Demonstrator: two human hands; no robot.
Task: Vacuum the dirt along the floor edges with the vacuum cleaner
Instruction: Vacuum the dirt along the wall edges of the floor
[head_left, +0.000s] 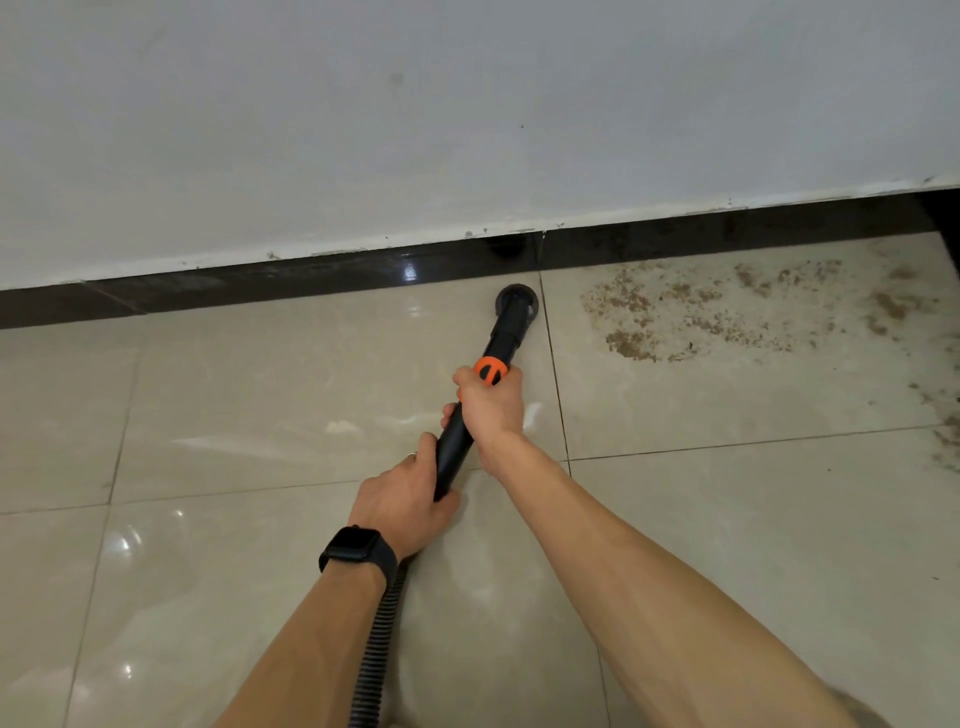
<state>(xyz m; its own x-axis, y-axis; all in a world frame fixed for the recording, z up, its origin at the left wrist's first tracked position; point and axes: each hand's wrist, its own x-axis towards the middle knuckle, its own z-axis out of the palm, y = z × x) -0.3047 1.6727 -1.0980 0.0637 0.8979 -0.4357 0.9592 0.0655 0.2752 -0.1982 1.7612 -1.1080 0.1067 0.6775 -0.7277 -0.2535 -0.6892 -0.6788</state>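
Black plastic forms the vacuum tube, which slants from the near hands to a round nozzle on the floor. The nozzle sits just beside the dark skirting under the white wall. Its mouth faces down and is hidden.

The right hand is wrapped around the tube just below an orange collar. Only the back of the hand shows, with the fingers curled out of sight on the far side. The left hand, with a dark watch on its wrist, grips the near end of the tube, thumb laid along it. That hand covers the joint where the ribbed hose meets the tube. The hose runs under the left forearm and is cut off at the near edge.

Brown crumbly dirt is spread over the tile to the right of the nozzle, against the skirting and apart from the nozzle, across a grout line. It thins out toward the right edge, where it is cut off, and more specks trail nearer along that side.

Left of the tube, glossy beige tiles run open along the skirting. Glare spots blur parts of their surface.
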